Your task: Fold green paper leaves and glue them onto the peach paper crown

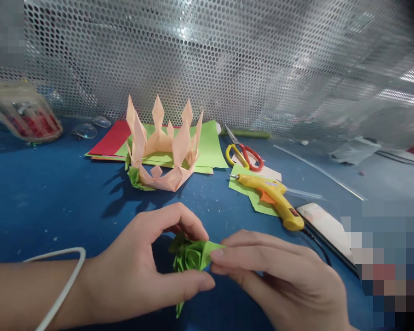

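Note:
A folded green paper piece (189, 257) is held low over the blue table between both hands. My left hand (148, 266) curls round it, thumb below and fingers above. My right hand (279, 280) pinches its right tip with fingers pressed together. Beyond them stands a peach folded-paper crown (163, 149) with tall points and a bit of green paper at its left base.
Red and green paper sheets (210, 147) lie behind the crown. Scissors (244, 154) and a yellow glue gun (274, 197) lie at right, its black cord trailing near. A plastic jar (24, 115) stands far left. A perforated metal wall (227, 59) closes the back. A white cable (64, 280) crosses my left wrist.

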### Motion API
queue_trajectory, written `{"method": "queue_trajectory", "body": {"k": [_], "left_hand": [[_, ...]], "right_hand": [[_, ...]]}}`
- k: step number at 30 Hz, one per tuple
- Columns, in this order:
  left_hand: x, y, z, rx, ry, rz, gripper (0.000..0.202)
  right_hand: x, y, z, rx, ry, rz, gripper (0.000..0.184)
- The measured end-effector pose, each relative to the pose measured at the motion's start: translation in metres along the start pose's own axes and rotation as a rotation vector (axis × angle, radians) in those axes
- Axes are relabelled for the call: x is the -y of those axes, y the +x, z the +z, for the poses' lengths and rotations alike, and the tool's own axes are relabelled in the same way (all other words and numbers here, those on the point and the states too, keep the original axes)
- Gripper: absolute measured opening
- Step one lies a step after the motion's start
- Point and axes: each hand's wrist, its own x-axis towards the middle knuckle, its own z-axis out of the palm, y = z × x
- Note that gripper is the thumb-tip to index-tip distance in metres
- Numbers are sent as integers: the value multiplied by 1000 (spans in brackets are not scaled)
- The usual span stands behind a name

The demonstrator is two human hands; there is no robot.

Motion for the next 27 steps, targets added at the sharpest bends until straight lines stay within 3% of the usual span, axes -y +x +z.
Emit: {"method": "queue_trajectory", "body": {"k": [4,12,20,27], "left_hand": [[0,2,0,-2,-46,-5,29],[1,-3,0,38,-46,-19,27],[2,2,0,13,43,-31,26],[1,0,1,52,51,-79,21]], "right_hand": [[2,3,2,-69,-17,-2,24],[2,8,2,-47,27,20,30],[3,2,0,-68,-67,28,23],[2,0,-4,40,-109,-42,27]]}}
